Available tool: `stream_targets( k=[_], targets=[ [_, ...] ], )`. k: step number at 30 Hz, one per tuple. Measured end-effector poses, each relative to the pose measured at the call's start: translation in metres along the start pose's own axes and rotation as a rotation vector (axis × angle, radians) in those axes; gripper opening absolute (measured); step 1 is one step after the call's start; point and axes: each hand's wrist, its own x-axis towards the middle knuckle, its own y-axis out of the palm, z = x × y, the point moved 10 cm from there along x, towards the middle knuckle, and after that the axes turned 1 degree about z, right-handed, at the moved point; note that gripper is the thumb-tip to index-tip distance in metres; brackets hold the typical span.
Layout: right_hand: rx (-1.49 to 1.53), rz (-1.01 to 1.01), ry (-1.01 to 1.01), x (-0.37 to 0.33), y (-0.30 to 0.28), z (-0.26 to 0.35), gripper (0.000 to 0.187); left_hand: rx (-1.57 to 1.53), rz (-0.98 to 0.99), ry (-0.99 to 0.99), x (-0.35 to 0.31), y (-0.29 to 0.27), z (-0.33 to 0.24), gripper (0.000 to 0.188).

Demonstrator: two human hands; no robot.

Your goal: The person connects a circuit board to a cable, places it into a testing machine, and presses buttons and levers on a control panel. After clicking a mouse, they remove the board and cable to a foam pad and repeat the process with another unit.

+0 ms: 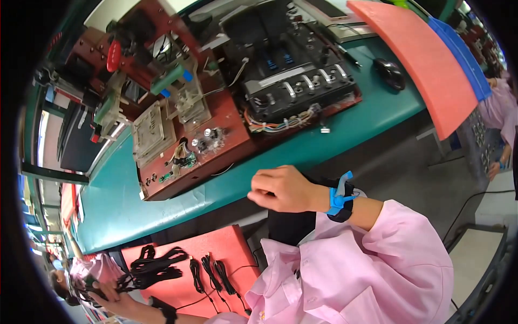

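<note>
A green bench (372,116) runs across the scene, carrying a red board (226,116) of wired parts and a black unit (294,81) far right, a black mouse (389,73) beyond. Right hand (280,189) hangs near the bench edge, grip curled into a loose fist, nothing visibly in it, blue wrist strap (339,197) on. Down at near left, left hand (110,294) reaches among black cables (156,267) on a red tray (226,251); its grip, cannot tell.
</note>
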Motion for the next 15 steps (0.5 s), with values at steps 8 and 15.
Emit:
stream_targets(
  k=[8,15],
  targets=[
    [0.444,0.557,-0.141,-0.011,0.004,0.026,0.094,-0.629,1.173,-0.572,-0.261,0.251,-0.002,0.047],
    [1.330,0.648,0.007,-0.090,-0.065,0.039,0.099,-0.653,1.451,-0.850,-0.394,0.377,0.011,0.057]
  ],
)
